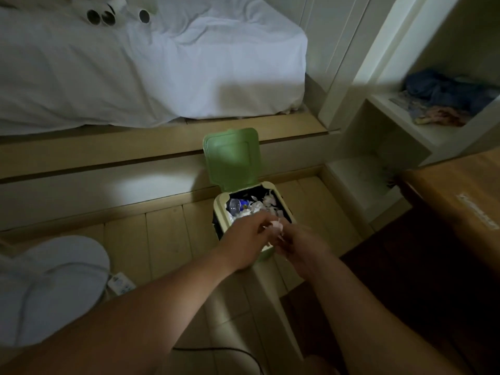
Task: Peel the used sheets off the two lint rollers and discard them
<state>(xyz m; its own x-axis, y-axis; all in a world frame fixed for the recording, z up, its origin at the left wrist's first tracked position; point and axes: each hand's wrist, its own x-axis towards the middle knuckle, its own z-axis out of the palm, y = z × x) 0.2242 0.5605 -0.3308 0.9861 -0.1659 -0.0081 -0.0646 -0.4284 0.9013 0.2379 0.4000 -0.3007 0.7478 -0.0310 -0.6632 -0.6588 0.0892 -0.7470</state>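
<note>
Nearest the camera, two bare forearms reach forward from 6 o'clock and meet over the front rim of the bin. The left hand [247, 240] and the right hand [300, 246] come together on a small crumpled wad of used sheet [277, 226], pale and slightly pink. The fingertips of both seem pressed onto it, though the frame is blurred there and I cannot tell which hand truly pinches it and which is only pulling free.

The wad sits just above the bin's near edge, not yet inside. Judging by that, the step in hand is getting a sticky sheet off the fingers and into the rubbish.

The waste bin [220, 205] stands on the floor at centre, its green lid [231, 158] tipped up at 12 o'clock. Inside lie white scraps (likely other sheets) and a blue-marked cup [238, 205].

The risk is the adhesive: the wad may cling to whichever hand lets go last, or drop over the near rim onto the floor planks, since it hangs at the edge and not over the middle.

Farther off, toward 11 o'clock on the white bed [151, 77], lie several rolls [108, 16] with dark hollow ends, presumably the lint rollers or their refills.
</note>
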